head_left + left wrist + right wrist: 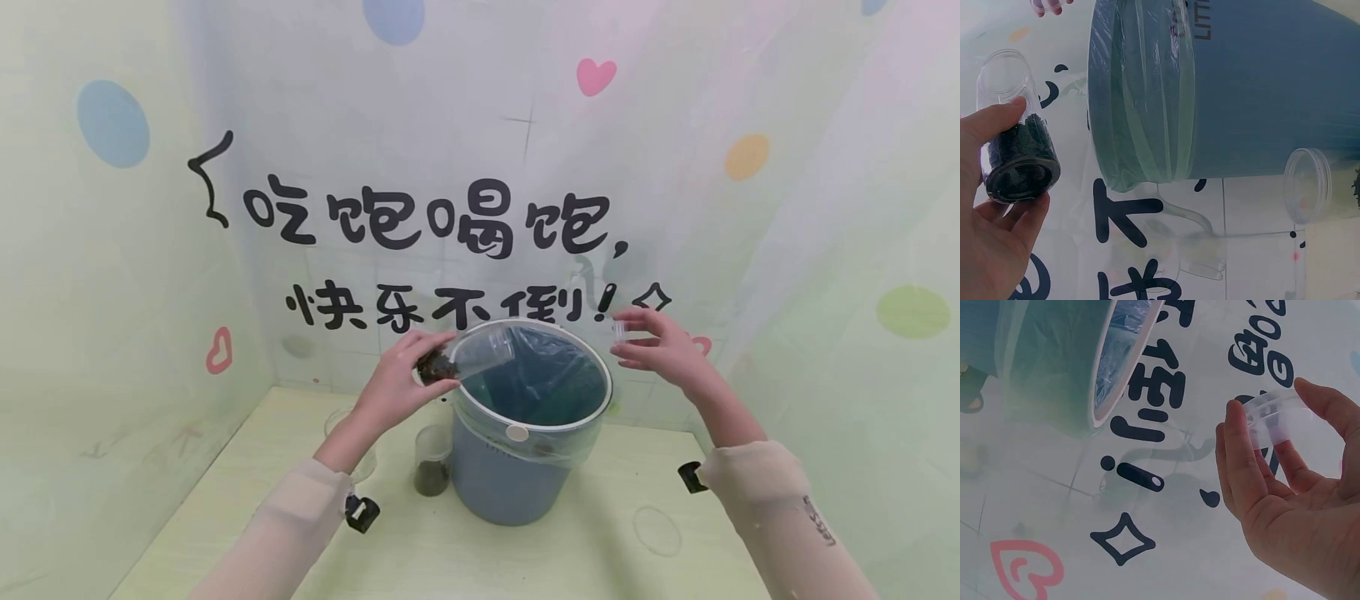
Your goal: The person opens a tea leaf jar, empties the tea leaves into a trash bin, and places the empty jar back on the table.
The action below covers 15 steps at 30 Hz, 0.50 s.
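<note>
My left hand (393, 382) grips a clear plastic jar (478, 352) with dark, flaky contents gathered at its base. The jar is tilted, its mouth pointing over the near-left rim of a blue trash bin (510, 479). In the left wrist view, the thumb and fingers wrap around the jar (1022, 147). On the other side of the bin, my right hand (663, 354) pinches a clear round lid (1272, 415) by its edge, apart from the bin. A clear plastic bag (558, 375) lines the bin and folds over its white rim.
Beside the bin's left side stands another clear jar (432, 467) with dark contents. A clear container (365, 468) is partly hidden behind my left wrist. A faint clear ring (657, 531) lies on the pale table (465, 567), right of the bin. A printed curtain (450, 100) hangs behind.
</note>
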{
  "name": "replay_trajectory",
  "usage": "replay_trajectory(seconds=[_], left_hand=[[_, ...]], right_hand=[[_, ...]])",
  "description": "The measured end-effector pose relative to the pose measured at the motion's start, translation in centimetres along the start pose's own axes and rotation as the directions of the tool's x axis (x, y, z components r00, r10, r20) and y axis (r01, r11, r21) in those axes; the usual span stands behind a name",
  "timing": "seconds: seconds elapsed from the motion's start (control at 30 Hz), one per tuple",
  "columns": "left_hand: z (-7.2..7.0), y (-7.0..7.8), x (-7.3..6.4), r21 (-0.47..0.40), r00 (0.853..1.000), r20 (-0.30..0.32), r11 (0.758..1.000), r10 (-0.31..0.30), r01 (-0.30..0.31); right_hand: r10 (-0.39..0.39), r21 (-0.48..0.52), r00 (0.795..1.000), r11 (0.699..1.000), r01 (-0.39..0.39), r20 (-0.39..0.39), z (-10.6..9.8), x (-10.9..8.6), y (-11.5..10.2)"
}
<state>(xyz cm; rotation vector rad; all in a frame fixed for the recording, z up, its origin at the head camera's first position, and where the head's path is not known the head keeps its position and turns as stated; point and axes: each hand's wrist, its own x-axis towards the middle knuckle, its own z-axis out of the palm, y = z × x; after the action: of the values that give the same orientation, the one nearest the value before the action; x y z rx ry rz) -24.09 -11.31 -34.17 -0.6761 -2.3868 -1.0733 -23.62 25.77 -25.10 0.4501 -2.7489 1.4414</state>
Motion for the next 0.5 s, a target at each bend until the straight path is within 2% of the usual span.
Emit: replay_trajectory(seconds=[0.5], left_hand=[[-0.1,-0.3,0.0,0.010,1.000,0.002,1.000,-0.012,0.012]], right_hand=[[0.065,-0.021,0.998,0.998,-0.066,-0.018,-0.4,-0.3,4.1]])
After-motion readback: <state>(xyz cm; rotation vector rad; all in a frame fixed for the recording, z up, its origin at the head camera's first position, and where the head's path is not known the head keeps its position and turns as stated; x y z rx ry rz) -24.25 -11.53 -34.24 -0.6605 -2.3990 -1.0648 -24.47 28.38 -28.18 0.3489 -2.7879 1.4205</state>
